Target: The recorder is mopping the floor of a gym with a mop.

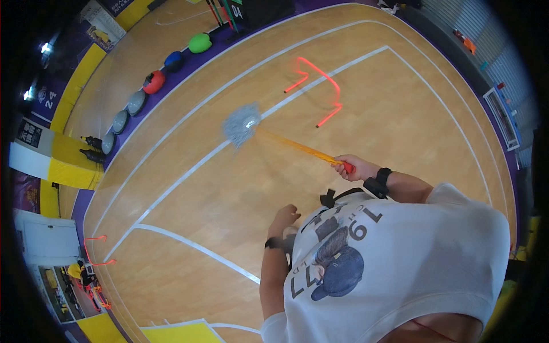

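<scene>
My right hand grips the red end of a yellow stick handle. At the far end of the handle is a grey, stranded head, like that of a mop or broom. It is blurred and shiny, lies over a white court line, and I cannot tell its exact kind. My left hand hangs beside my waist, fingers loosely curled, with nothing seen in it. Black bands are on both wrists. A white printed T-shirt covers my torso.
A bent orange hurdle rests on the wooden floor ahead. Another orange hurdle is at far left. Along the purple border are a green ball, a red ball and grey domes. A padded block stands behind.
</scene>
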Available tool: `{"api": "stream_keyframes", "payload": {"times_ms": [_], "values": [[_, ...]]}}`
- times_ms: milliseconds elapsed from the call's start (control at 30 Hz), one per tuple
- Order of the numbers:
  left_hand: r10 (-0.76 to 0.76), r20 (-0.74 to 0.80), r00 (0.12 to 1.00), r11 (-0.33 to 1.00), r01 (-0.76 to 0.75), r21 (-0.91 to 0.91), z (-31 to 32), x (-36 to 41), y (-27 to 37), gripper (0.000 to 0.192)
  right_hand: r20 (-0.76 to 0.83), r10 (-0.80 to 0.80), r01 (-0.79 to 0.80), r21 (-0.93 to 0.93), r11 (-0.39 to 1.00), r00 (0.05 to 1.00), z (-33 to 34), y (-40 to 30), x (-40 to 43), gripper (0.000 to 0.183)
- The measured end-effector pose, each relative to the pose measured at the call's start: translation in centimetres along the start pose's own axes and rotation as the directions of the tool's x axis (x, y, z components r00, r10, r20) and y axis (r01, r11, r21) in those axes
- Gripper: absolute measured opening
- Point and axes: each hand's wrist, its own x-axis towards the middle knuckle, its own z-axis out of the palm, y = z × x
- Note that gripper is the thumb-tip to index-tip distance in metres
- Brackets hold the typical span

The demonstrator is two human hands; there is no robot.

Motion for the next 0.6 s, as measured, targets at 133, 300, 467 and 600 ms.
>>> {"api": "stream_keyframes", "payload": {"times_ms": [133,300,467,600], "values": [[0.040,-0.147,0.988,0.995,-0.027,0.091,-1.8,-6.6,-7.2,0.029,0.014,-0.087,0.085,0.110,0.990,0.996,4.1,1.5,5.9,0.019],[-0.105,-0.191,0.976,0.994,0.107,-0.004,-3.4,-12.2,-15.2,0.030,-0.011,-0.147,0.147,0.165,0.975,0.989,9.3,3.0,12.0,0.025],[-0.101,-0.207,0.973,0.991,0.079,-0.113,-4.3,-12.2,-20.4,0.030,-0.087,-0.013,0.025,0.143,0.989,0.996,13.1,4.3,16.4,0.023],[-0.161,-0.106,0.981,0.970,0.137,-0.201,-7.3,-8.0,-20.3,0.029,-0.088,-0.023,0.032,0.113,0.993,0.996,13.1,3.9,18.3,0.030]]}}
